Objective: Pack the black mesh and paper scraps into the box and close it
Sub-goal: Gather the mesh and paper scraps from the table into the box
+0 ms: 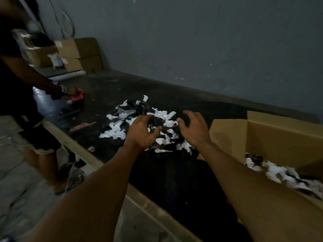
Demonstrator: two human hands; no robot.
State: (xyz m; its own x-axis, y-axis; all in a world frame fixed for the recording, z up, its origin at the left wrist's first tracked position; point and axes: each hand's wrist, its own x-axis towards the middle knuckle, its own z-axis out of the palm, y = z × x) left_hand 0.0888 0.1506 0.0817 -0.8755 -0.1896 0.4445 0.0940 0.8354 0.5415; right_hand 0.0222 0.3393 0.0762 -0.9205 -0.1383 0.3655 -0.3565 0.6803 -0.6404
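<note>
A heap of white paper scraps [120,131] mixed with black mesh pieces [138,106] lies on the dark table [174,180]. My left hand [142,133] hovers over the heap's near side, fingers curled and apart, holding nothing that I can see. My right hand [193,129] is beside it on the right, also with spread, curled fingers over the scraps. An open cardboard box [279,137] stands to the right, its flaps up. More white scraps and black mesh [283,173] lie inside the box.
Another person [15,84] stands at the table's left edge, a hand on a pink object [77,96]. Stacked cardboard boxes [76,55] sit at the far left end by the grey wall. A pinkish strip [82,126] lies on the table.
</note>
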